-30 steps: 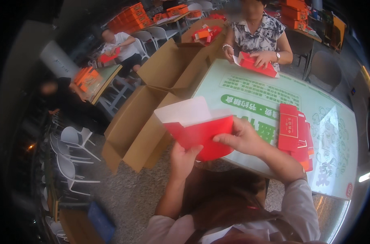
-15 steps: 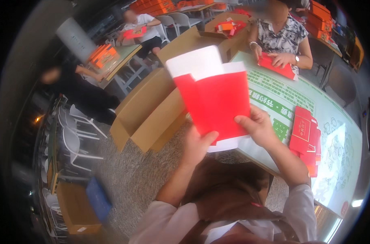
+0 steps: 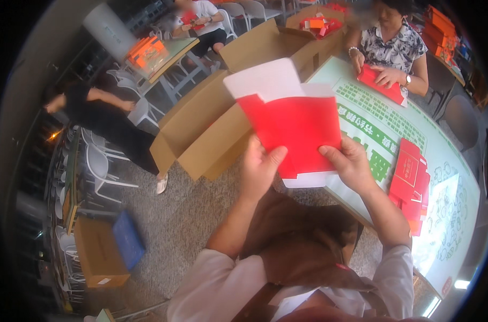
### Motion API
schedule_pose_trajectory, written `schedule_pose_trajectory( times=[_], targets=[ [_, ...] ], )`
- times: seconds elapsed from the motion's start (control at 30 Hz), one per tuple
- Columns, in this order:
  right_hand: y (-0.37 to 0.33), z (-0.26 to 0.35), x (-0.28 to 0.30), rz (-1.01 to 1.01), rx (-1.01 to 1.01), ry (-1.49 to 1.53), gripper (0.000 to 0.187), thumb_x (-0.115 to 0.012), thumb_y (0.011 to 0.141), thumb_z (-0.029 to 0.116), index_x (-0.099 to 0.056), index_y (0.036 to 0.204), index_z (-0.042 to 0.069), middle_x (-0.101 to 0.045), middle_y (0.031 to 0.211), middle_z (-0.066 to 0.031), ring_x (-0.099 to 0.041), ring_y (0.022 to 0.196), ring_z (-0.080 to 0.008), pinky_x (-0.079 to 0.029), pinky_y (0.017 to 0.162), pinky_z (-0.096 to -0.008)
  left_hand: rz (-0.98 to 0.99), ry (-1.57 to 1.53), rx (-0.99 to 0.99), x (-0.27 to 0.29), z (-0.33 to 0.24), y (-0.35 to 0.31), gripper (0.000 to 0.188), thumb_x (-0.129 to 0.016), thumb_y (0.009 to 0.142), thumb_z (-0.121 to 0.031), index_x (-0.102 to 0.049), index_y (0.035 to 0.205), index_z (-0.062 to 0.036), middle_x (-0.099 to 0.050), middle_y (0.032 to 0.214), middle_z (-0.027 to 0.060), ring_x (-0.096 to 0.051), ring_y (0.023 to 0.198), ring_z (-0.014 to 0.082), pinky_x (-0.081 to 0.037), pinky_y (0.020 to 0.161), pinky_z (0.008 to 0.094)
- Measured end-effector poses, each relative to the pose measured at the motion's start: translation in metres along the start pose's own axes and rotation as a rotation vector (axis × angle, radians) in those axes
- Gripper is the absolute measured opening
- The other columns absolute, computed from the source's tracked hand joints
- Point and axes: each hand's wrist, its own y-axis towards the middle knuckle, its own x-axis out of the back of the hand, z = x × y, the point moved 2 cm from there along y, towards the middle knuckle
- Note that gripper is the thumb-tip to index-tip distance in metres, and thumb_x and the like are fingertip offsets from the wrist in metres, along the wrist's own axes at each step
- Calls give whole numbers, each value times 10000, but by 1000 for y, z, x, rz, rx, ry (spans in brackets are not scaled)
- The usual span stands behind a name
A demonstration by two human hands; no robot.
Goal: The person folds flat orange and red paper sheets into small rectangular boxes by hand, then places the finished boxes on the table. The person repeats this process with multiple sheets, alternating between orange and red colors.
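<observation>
In front of me I hold up a red folding carton (image 3: 304, 129), with white flaps standing out at its top and a white one at its lower edge. My left hand (image 3: 260, 167) grips its lower left side, thumb across the red face. At the lower right edge, my right hand (image 3: 352, 162) pinches it the same way. The fingers behind the carton are hidden. Right of my right hand, several flat red cartons (image 3: 407, 174) lie overlapped on the pale green printed table (image 3: 356, 196).
Large open cardboard boxes (image 3: 212, 147) stand beyond my left hand. Across the table a co-worker handles another red carton (image 3: 382, 85). A person in black (image 3: 107, 121) walks at the left near white chairs (image 3: 98, 161). A brown box (image 3: 99, 252) and blue crate (image 3: 128, 239) sit lower left.
Both hands still hold the carton, which has shifted slightly right and leans a little differently. The person in black has stepped away from the far table at the left.
</observation>
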Motion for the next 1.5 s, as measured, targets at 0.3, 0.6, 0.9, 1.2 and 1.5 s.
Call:
schedule_pose_trajectory(
  times=[0.3,0.6,0.9,1.2,1.5],
  targets=[
    [4,11,-1,-52,-16,47,280,-613,1003,182,-624,1206,-11,-689,990,-28,-613,891,-79,-514,794,-252,78,35,67,0,9,-5,375,-636,966,-36,-504,1312,23,-625,1229,100,-602,1113,158,-487,980,317],
    [5,-5,1,-59,145,-67,434,-601,1015,216,-482,1374,4,-656,1159,-89,-618,1049,-142,-506,918,-298,54,171,-71,-25,-8,15,565,-694,917,-51,-398,1391,33,-552,1317,150,-567,1195,223,-465,1022,365],
    [2,24,13,-102,341,-201,574,-575,1023,210,-344,1510,16,-536,1376,-141,-534,1267,-244,-425,1063,-363,221,73,-78,-30,-9,21,610,-645,938,-44,-348,1462,59,-548,1343,151,-556,1227,227,-457,1033,363],
    [-10,31,6,-164,298,-158,508,-556,1026,152,-378,1477,3,-532,1362,-141,-534,1244,-234,-423,1049,-334,26,143,-190,-52,-20,-1,862,-696,918,-110,-128,1548,48,-471,1419,210,-526,1264,268,-440,1058,389],
    [-16,36,2,-140,223,-184,530,-486,1047,251,-365,1511,26,-476,1459,-211,-426,1383,-304,-321,1144,-379,123,294,-129,-39,-7,-5,652,-606,974,-148,-259,1493,41,-452,1430,167,-502,1253,234,-411,1059,383]
  ],
)
